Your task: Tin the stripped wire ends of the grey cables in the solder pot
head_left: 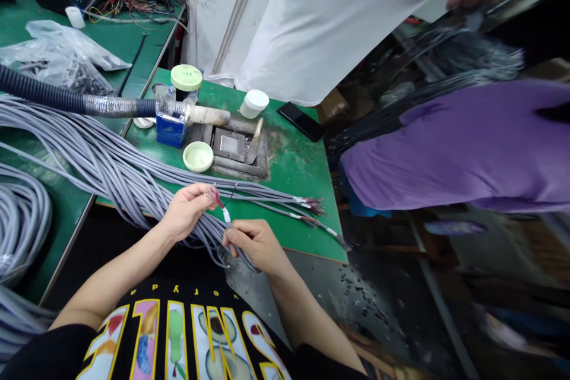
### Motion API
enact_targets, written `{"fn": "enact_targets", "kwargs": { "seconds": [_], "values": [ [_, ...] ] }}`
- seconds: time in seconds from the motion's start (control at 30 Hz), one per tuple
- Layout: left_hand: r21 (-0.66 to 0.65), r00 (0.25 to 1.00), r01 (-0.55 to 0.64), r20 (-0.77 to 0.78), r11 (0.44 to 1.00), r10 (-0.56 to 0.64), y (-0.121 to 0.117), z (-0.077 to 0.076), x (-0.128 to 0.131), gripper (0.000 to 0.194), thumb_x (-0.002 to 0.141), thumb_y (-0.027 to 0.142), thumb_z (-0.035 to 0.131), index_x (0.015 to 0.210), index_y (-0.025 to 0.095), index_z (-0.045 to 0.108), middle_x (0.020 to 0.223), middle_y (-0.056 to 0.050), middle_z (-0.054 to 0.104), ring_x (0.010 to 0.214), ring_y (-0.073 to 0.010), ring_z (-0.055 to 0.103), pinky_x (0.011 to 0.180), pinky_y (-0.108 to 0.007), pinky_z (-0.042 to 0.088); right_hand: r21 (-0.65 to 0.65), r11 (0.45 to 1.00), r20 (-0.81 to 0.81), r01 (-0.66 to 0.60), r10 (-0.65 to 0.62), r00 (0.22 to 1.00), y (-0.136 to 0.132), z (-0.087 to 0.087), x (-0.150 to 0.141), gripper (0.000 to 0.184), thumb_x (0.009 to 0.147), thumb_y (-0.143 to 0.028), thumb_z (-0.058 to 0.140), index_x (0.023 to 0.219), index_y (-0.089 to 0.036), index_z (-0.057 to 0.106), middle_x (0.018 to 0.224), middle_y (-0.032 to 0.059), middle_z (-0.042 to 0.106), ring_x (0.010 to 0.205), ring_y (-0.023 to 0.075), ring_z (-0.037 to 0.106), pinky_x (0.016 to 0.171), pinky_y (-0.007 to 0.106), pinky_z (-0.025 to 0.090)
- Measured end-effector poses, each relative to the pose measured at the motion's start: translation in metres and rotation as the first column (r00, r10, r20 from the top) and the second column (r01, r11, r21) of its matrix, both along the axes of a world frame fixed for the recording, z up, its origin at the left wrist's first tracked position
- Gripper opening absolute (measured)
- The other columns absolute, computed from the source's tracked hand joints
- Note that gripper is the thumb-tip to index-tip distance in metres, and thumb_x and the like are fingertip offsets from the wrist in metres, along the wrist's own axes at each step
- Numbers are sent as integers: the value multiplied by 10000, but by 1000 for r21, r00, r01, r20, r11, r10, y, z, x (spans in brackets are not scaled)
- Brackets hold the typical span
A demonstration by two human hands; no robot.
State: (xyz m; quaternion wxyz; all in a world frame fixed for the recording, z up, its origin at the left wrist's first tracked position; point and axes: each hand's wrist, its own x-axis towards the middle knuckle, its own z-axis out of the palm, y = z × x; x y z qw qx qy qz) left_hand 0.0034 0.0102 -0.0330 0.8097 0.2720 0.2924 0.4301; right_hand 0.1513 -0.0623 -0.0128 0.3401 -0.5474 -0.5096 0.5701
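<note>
My left hand pinches the thin coloured wires that fan out of a grey cable's stripped end. My right hand is closed round that same grey cable just below its white sleeve. Both hands hover over the near edge of a small green table. A thick bundle of grey cables runs from the left across the table, and several stripped ends lie to the right of my hands.
On the table stand a metal solder pot, a blue tin, green lids, a white jar and a black phone. A corrugated hose reaches in from the left. A person in purple bends close on the right.
</note>
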Motion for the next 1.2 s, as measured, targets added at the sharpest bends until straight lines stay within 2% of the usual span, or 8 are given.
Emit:
{"fn": "enact_targets", "kwargs": {
  "seconds": [0.23, 0.47, 0.67, 0.8, 0.87, 1.03, 1.1, 1.2],
  "values": [
    [111, 994, -65, -84, 992, 75, -3, 4, 13, 344, 508, 385, 885, 632, 135, 684, 628, 10, 673, 610, -91, 593, 646, -226, 478, -67, 998, 10, 0, 0, 1000, 18, 27, 15, 394, 756, -334, 620, 1104, -173, 529, 601, -47, 601, 499, 108, 569, 529, 242, 445],
    [119, 986, -114, -110, 986, 127, 0, 7, 19, 389, 486, 429, 878, 625, 135, 666, 639, 14, 672, 620, -90, 583, 660, -236, 481, 192, 980, 284, -47, -10, 959, 37, 37, 17, 240, 844, -374, 568, 989, -184, 552, 445, -114, 403, 383, 74, 405, 437, 219, 311],
    [122, 982, -151, -95, 981, 163, 4, 4, 24, 352, 517, 411, 861, 657, 144, 679, 625, 15, 664, 599, -91, 577, 663, -245, 484, 411, 910, 371, -49, -118, 921, 49, 39, 13, 203, 860, -385, 550, 811, -191, 588, 591, -28, 551, 536, 104, 527, 538, 236, 413],
    [288, 962, -88, -225, 954, 157, 6, -3, 17, 261, 651, 382, 777, 759, 154, 708, 704, -18, 696, 652, -127, 603, 661, -267, 483, 344, 937, 381, -54, -86, 921, 67, 45, 24, 225, 837, -380, 544, 740, -181, 588, 615, -9, 580, 513, 105, 545, 513, 231, 423],
    [495, 904, -35, -355, 868, 239, 6, -9, 10, 178, 727, 320, 716, 804, 160, 721, 730, -32, 702, 681, -139, 602, 663, -273, 474, 272, 962, 399, -37, -78, 913, 83, 45, 35, 255, 807, -391, 563, 667, -179, 552, 576, -15, 567, 442, 85, 501, 461, 219, 386],
    [865, 758, 147, -411, 480, 507, 7, -25, -1, 99, 830, 200, 613, 841, 157, 702, 741, -47, 711, 705, -146, 605, 701, -287, 477, 165, 983, 485, 77, -149, 862, 128, 24, 61, 275, 762, -388, 576, 594, -172, 552, 455, -50, 480, 357, 60, 391, 381, 202, 281],
    [897, 743, 171, -389, 407, 545, 7, -30, -1, 102, 853, 184, 589, 863, 156, 687, 759, -49, 717, 707, -143, 614, 700, -282, 487, 124, 986, 524, 108, -157, 837, 144, 13, 66, 255, 743, -338, 585, 556, -168, 554, 405, -57, 450, 343, 59, 373, 376, 199, 269],
    [912, 735, 171, -371, 374, 568, 7, -33, 1, 105, 865, 184, 576, 870, 162, 679, 759, -46, 718, 705, -141, 622, 699, -279, 498, 37, 987, 525, 159, -154, 837, 159, 2, 67, 235, 704, -291, 612, 516, -170, 538, 363, -63, 434, 307, 54, 352, 356, 199, 257]
  ]
}}
